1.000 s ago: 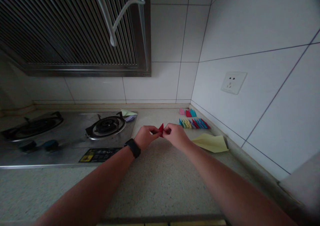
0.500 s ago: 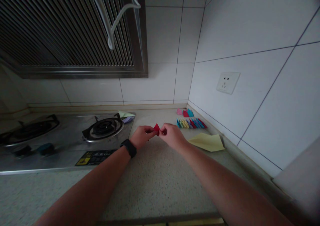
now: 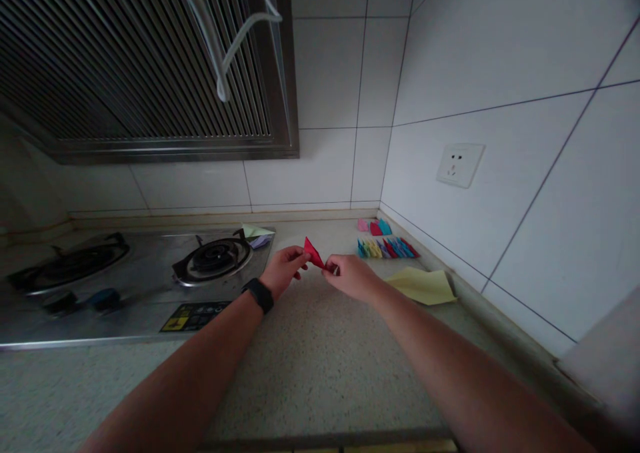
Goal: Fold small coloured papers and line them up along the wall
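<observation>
Between my two hands, just above the counter, is a small folded piece of red paper (image 3: 315, 253) with a pointed top. My left hand (image 3: 286, 269), with a black watch on the wrist, pinches its left side between thumb and fingers. On the lower right corner of the paper, my right hand (image 3: 350, 274) is closed in a pinch; its fingertips partly cover that corner. Right of my right hand lies a sheet of yellow paper (image 3: 425, 286), partly behind my forearm. Behind it stands a row of small folded papers (image 3: 387, 248) in several colours.
Pink, red and blue folded pieces (image 3: 375, 227) sit in the back corner. On the left is a gas stove (image 3: 145, 313), with pale green paper (image 3: 257, 230) and purple paper (image 3: 260, 241) at its back right edge. A range hood (image 3: 200, 149) hangs above; a socket (image 3: 461, 165) is on the right wall.
The red paper has turned, and more of it shows between my hands, its point now leaning up and left. My hands have moved slightly apart. The view has shifted a little.
</observation>
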`<state>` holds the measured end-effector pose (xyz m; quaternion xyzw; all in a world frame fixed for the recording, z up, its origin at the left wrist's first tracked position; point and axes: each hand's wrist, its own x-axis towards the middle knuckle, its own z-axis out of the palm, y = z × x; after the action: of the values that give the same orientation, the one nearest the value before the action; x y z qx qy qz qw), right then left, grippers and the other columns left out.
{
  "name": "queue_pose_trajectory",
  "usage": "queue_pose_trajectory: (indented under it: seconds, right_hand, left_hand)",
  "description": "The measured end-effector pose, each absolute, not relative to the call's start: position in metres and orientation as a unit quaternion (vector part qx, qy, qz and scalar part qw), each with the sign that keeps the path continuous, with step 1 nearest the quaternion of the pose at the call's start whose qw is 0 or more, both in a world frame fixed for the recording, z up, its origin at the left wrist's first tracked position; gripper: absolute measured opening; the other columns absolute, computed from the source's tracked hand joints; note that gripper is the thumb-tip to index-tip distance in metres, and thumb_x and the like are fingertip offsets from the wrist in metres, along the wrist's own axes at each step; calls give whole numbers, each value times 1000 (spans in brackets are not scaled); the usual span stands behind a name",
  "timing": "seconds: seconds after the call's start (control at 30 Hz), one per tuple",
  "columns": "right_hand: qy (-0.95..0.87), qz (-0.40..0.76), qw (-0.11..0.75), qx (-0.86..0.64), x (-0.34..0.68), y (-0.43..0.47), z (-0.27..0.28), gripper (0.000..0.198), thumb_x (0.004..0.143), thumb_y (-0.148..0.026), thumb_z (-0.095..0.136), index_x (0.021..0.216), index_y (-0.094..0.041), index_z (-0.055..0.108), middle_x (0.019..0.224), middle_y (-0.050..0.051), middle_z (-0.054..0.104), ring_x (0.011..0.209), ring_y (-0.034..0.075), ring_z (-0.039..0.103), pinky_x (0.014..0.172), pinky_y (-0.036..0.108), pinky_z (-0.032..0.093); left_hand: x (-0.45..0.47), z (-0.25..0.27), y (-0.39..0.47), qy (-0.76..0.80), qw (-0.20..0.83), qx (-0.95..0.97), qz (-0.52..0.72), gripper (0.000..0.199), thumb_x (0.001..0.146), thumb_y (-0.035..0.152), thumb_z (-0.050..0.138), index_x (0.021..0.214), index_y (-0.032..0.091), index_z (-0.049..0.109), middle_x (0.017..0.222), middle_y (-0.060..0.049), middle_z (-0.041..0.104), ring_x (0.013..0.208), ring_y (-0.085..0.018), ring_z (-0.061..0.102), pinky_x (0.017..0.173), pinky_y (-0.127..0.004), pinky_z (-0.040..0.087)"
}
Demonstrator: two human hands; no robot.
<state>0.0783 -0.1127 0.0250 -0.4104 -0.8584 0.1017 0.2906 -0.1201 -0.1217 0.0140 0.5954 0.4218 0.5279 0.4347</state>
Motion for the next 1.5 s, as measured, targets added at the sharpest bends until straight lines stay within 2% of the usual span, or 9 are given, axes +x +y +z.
queue_pose_trajectory:
  seconds: [0.2,0.37,0.47,0.6,0.77,1.03,1.2,1.37,1.5]
  right_hand:
    - [-868,64,287,-400,77,-114,29,17,85,-31,52,81,-20,64,67,0,63,57,10,50,53,24,25]
    - [-862,93,303,-397,76,-112,28,18,87,-31,51,81,-20,64,68,1,63,58,10,51,54,23,28]
    - [-846,175,315,-393,76,-109,25,20,87,-30,49,79,-19,62,69,1,64,58,10,52,54,22,32]
    - [-790,346,331,-385,73,-103,20,20,89,-29,43,81,-17,58,76,3,65,54,9,54,49,20,38]
    - [-689,520,360,-356,73,-102,23,22,88,-32,42,74,-17,49,63,0,55,49,10,51,44,19,40]
    - [-606,663,361,-250,82,-117,37,21,82,-39,55,80,-18,51,67,-1,51,55,10,50,49,22,44]
    - [-636,640,342,-263,80,-119,39,22,82,-39,53,77,-17,50,65,-1,51,55,11,50,50,23,44]
    - [-736,485,317,-350,77,-109,28,23,86,-35,47,73,-16,53,56,-2,50,47,9,47,44,19,36]
    - [-781,382,315,-381,78,-103,22,24,87,-34,45,76,-16,56,57,-2,53,49,9,48,46,20,34]
  left_hand:
    - [-121,17,-123,416,453,578,537,29,74,43,65,82,15,62,77,-4,59,67,-12,52,46,-18,39]
    - [-123,18,-124,422,462,565,539,31,75,45,63,81,14,62,84,-7,63,69,-13,52,46,-18,38]
    - [-124,18,-124,426,473,553,538,33,75,47,63,80,14,62,89,-9,64,69,-13,53,47,-18,37]
    - [-125,18,-124,422,479,541,547,38,77,50,58,87,14,64,91,-10,63,68,-12,53,48,-18,37]
    - [-126,17,-124,424,472,529,564,38,78,49,57,89,14,64,83,-8,62,64,-11,53,47,-19,37]
    - [-127,18,-123,414,480,524,568,39,78,51,56,87,14,64,78,-6,61,61,-11,54,46,-19,36]
    - [-125,22,-126,406,471,513,592,44,77,57,56,84,14,62,78,-6,60,60,-10,52,45,-18,35]
    - [-126,24,-126,413,446,514,606,44,74,58,59,80,14,60,79,-6,59,60,-10,51,44,-17,34]
    - [-128,20,-122,427,428,521,603,39,71,53,64,79,15,62,77,-4,57,59,-9,50,43,-18,34]
